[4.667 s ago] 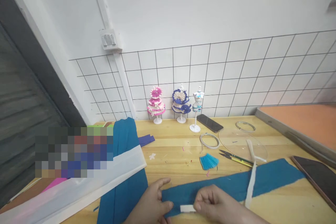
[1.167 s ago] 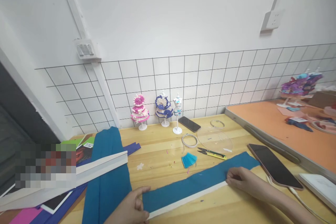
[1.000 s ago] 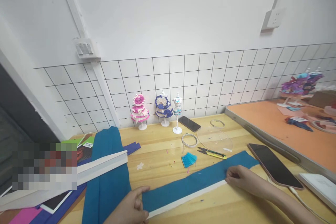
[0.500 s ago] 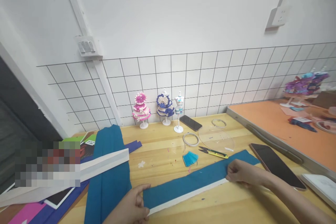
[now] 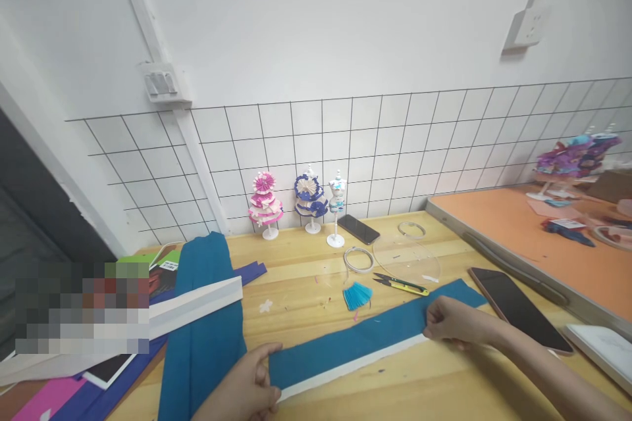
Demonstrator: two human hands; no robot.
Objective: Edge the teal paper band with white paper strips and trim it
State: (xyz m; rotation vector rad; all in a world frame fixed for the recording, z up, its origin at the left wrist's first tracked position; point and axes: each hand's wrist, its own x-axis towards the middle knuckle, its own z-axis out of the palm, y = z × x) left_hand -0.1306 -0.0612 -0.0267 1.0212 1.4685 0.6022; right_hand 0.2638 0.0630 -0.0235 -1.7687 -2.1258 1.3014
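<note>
A long teal strip [image 5: 345, 350] with a white lower edge lies slantwise across the wooden table. My left hand [image 5: 254, 381] is at its left end, thumb and fingers closed on the corner. Further right, my right hand [image 5: 447, 321] pinches the strip's lower edge, fingers bent together. Beyond the strip are a pleated light-blue piece [image 5: 357, 296] and yellow-and-black thread snips [image 5: 401, 284]. A wider folded teal cloth [image 5: 205, 329] lies left of my left hand, with a white strip [image 5: 197, 306] across it.
Small dressed stands [image 5: 265, 204] line the wall beside a dark phone [image 5: 359, 229]. Wire coils [image 5: 359, 260] lie mid-table. Another phone [image 5: 518, 309] and a white box [image 5: 602, 348] are at right, near the raised orange board [image 5: 518, 223]. Coloured sheets lie at left.
</note>
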